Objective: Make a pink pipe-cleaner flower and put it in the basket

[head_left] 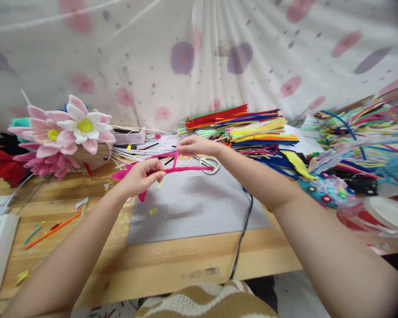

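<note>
My left hand (pixel 141 177) is closed around a magenta fuzzy flower stem (pixel 193 168), which points to the right. Magenta petals (pixel 120 175) stick out behind and below that hand. With thumb and fingers pinched, my right hand (pixel 195 145) holds a magenta pipe cleaner (pixel 176 161) that runs down across the stem, just right of my left fingertips. Scissors (pixel 213 171) with pale ring handles lie beyond the stem's right end, their blades partly hidden by my right hand. A grey cutting mat (pixel 199 212) lies beneath both hands.
Finished pink and white flowers (pixel 84 126) stand at the back left. Bundles of coloured pipe cleaners (pixel 255 132) are stacked behind my right arm. A black cable (pixel 242 238) crosses the mat's right part. A clear plastic tub (pixel 378 216) stands at the right. Yellow scraps lie about.
</note>
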### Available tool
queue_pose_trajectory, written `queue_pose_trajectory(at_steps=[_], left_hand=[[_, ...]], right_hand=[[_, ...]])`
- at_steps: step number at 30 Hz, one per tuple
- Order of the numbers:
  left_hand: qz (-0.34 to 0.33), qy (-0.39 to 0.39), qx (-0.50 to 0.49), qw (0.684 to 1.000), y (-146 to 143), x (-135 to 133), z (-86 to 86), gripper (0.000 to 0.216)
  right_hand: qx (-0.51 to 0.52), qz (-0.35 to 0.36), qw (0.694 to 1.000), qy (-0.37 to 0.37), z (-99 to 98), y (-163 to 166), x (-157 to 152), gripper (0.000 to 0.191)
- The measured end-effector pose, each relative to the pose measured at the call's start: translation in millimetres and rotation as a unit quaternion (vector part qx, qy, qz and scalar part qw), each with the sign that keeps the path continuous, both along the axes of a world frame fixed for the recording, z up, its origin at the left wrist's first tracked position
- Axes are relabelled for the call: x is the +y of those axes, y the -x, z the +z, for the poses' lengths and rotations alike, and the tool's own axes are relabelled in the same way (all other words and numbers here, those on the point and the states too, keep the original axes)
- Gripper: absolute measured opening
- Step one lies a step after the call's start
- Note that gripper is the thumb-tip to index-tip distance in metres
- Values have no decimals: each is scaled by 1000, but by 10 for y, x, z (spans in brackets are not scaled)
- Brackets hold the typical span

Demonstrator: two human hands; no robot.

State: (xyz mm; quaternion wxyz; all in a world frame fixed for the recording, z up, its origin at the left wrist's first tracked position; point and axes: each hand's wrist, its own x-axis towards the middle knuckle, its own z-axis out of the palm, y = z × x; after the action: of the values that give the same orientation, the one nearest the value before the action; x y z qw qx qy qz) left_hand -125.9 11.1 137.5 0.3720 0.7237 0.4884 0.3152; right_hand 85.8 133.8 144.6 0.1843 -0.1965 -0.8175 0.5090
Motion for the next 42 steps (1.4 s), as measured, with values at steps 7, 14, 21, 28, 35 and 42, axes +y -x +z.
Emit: queue_pose_trajectory(at_steps=[7,14,21,28,35,42], left_hand=[[80,-21,-119,989,19,17,-79,18],[104,-103,128,981,110,58,-142,13],[-12,-62,116,991,17,-32,-25,14],[37,41,-133,990,11,-53,-33,26],[56,33,-124,990,-39,3,-24,27],[48,-23,-11,999,-53,24,36,24]], right_hand=[[-52,133,964,223,-767,60,-523,42],[21,116,976,183,-249,-14,-656,38],[2,33,999,22,20,-64,-40,33],[-84,102,973,188,-726,-5,-287,44],[-27,64,972,225,-863,110,-661,40],[-7,-18,979,202,-933,165,-624,34]])
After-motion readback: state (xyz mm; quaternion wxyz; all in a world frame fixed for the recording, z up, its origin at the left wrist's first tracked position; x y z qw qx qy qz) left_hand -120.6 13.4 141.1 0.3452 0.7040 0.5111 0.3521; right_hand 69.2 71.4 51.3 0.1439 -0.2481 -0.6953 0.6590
